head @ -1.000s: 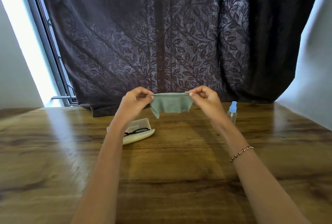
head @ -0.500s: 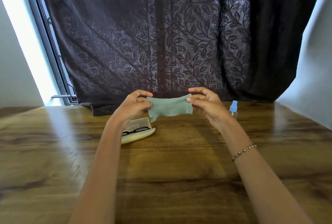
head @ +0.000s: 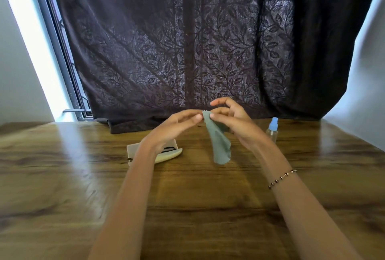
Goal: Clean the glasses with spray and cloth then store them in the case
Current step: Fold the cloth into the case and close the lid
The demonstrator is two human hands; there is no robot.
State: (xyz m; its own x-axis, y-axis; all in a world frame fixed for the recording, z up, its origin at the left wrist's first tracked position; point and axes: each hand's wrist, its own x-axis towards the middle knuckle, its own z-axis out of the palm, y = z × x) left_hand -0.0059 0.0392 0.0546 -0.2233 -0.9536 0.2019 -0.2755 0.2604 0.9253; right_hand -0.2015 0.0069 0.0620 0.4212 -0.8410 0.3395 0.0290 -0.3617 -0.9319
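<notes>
While our wide brown wooden tabletop [head: 62, 186] lies bare and roomy toward us, its far edge meets the dark leaf-patterned curtain [head: 187, 51]. The cream hard-shell glasses case [head: 166, 155] sits open with the black-framed glasses [head: 169, 149] apparently inside, so we judge cleaning not begun. Our right hand [head: 233, 122] pinches the hanging grey-green microfibre cloth [head: 218, 143]; our left hand [head: 177, 124] hovers beside it, fingers loose. The blue-capped clear spray bottle [head: 272, 129] stands untouched at right.

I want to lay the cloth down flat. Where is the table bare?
Bare table lies left of the open glasses case, and between the forearms, nearer than the hanging cloth. It is tighter at the back, around the case and the spray bottle.
</notes>
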